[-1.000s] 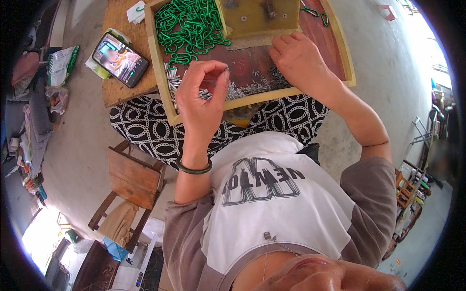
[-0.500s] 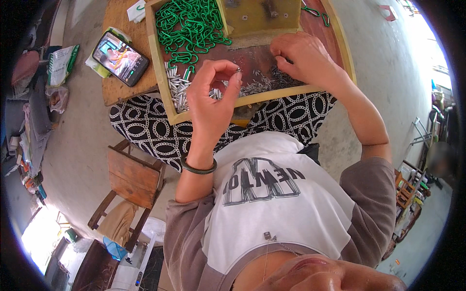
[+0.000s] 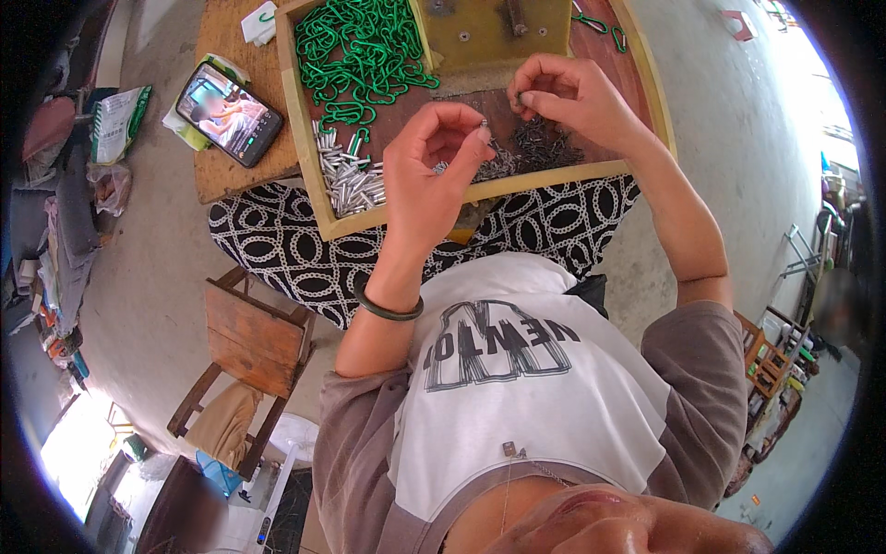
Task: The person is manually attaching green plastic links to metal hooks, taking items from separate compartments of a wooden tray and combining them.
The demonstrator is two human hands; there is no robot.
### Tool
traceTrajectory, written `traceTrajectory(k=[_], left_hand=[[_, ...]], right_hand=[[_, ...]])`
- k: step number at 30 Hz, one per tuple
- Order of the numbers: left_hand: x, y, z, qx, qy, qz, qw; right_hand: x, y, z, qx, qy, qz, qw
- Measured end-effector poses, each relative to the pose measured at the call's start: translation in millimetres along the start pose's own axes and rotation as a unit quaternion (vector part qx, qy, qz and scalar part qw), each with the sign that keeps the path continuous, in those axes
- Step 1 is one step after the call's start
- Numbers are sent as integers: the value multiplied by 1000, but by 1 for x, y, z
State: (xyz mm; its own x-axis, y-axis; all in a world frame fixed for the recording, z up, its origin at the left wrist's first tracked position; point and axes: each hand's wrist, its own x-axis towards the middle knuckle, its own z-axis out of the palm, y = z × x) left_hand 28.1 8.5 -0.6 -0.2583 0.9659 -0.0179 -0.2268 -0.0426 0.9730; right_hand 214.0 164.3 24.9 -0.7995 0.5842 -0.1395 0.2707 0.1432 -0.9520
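My left hand (image 3: 432,164) is closed in a pinch over the front of a shallow wooden tray (image 3: 318,198), a tiny silvery metal piece (image 3: 484,124) between thumb and forefinger. To its right, my right hand (image 3: 581,100) is also pinched; something small and dark may be at its fingertips, too small to name. Beneath the right hand lies a heap of small dark metal pieces (image 3: 546,146), with finer silvery ones (image 3: 498,162) alongside. Short silver pins (image 3: 351,183) are piled in the tray's front left corner. Green carabiner hooks (image 3: 355,55) fill the back left.
A brownish metal plate with bolts (image 3: 489,32) stands at the tray's back middle. Two green carabiners (image 3: 618,37) lie at its back right. On a wooden table to the left, a phone (image 3: 229,113) leans on a packet. A wooden chair (image 3: 249,332) stands at the left.
My right hand has lifted off the dark pieces, its fingertips now pinched above them. My left hand has shifted slightly right, still pinching the tiny metal piece.
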Motion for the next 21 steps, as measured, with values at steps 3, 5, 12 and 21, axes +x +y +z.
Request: traceTrajectory(k=[3,5,12,21], left_hand=[[2,-1,3,-15,-6,-13,1000],[4,-2,5,-20,-10,-23,999],[6,-1,7,-59,-20,-21,998],[5,1,8,-90,-25,-4,996]], right_hand=[[0,-2,4,86,-11,-1,996],[-1,-3,8,108,-17,-19,994],[-1,-10,24,152,-36,-33,987],[-2,-15,22,168,-60,-16,984]])
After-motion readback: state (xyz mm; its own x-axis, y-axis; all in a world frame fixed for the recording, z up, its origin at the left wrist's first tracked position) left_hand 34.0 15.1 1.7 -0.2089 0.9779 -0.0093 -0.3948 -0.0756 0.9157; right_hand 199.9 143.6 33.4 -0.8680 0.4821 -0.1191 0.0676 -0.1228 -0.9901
